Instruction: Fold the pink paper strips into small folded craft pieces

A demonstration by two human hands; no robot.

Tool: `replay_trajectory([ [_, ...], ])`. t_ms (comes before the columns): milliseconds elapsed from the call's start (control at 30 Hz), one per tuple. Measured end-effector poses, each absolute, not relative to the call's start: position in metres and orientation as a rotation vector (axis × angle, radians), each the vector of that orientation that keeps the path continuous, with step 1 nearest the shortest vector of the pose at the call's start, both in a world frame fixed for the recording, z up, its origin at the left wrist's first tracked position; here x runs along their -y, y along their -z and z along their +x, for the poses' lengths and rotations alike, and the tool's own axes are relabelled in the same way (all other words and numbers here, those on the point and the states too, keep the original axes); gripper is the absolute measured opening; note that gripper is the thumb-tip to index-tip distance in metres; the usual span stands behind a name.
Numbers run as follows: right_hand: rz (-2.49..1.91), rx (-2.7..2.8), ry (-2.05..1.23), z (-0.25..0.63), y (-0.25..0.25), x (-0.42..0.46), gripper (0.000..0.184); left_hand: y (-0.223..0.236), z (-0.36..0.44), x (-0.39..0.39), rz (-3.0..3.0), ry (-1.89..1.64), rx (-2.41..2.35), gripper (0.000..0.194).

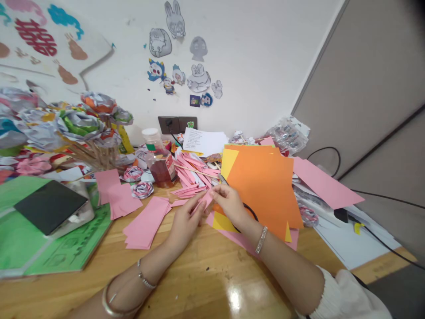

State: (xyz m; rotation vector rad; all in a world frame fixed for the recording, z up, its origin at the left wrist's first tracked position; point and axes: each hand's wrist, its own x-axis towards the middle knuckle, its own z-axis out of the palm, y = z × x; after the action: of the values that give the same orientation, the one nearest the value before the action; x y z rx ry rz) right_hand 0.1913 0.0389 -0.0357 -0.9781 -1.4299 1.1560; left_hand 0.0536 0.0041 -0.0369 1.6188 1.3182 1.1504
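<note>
My left hand (185,220) and my right hand (229,204) meet over the wooden table (206,274), both pinching a small pink paper strip (206,200) between their fingertips. A stack of pink paper strips (146,221) lies just left of my left hand. A heap of folded pink strips (194,177) sits beyond the hands. Orange sheets (265,186) and yellow paper (223,222) lie under and right of my right hand. Bracelets are on both wrists.
A bunch of paper flowers on sticks (76,124) stands at the left. A dark tablet (49,204) rests on a green mat (66,252). A jar (161,161), rolled paper roses (142,188), a pink sheet (323,184), white papers and cables (381,239) crowd the back and right.
</note>
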Motion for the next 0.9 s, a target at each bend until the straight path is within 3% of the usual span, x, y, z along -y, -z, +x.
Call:
replay_trajectory([
  [567, -0.952, 1.401, -1.168, 0.189, 0.036, -0.038, 0.015, 0.032, 0.058, -0.001, 1.484, -1.093, -1.321, 0.044],
  [900, -1.032, 1.173, -1.360, 0.165, 0.044, -0.041, 0.013, 0.048, 0.064, -0.007, 1.259, -1.095, -1.161, 0.024],
])
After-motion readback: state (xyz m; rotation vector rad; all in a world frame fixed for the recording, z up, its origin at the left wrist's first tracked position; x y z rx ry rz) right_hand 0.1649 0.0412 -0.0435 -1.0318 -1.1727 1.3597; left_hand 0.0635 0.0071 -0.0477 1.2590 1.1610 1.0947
